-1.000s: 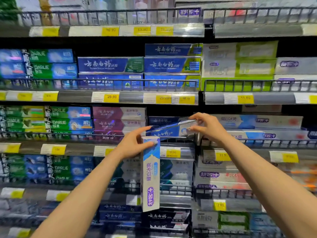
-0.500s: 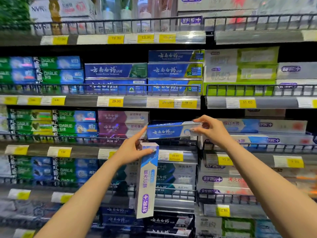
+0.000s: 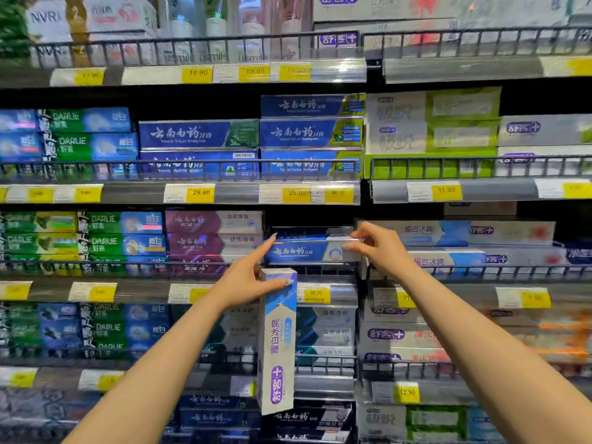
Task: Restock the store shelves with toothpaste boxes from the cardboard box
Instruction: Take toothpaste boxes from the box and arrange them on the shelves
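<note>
The right hand (image 3: pixel 379 248) pinches the right end of a blue toothpaste box (image 3: pixel 307 251) between thumb and curled fingers (image 3: pixel 355 235), holding it level on top of the matching stack on the third shelf (image 3: pixel 320 294), just behind the wire rail. The left hand (image 3: pixel 246 277) grips the top end of a white-and-blue toothpaste box (image 3: pixel 277 341) that hangs upright below the shelf edge, thumb across its front, while its straight index finger touches the left end of the blue box.

The blue box looks almost placed: it sits in its slot and seems to need only squaring up and letting go. The white-and-blue box is not yet shelved; boxes with the same print (image 3: pixel 455 233) lie on the shelf just to the right, a likely home for it. The cardboard box is out of view, so how much stock is left cannot be told. The shelves around look mostly full.
</note>
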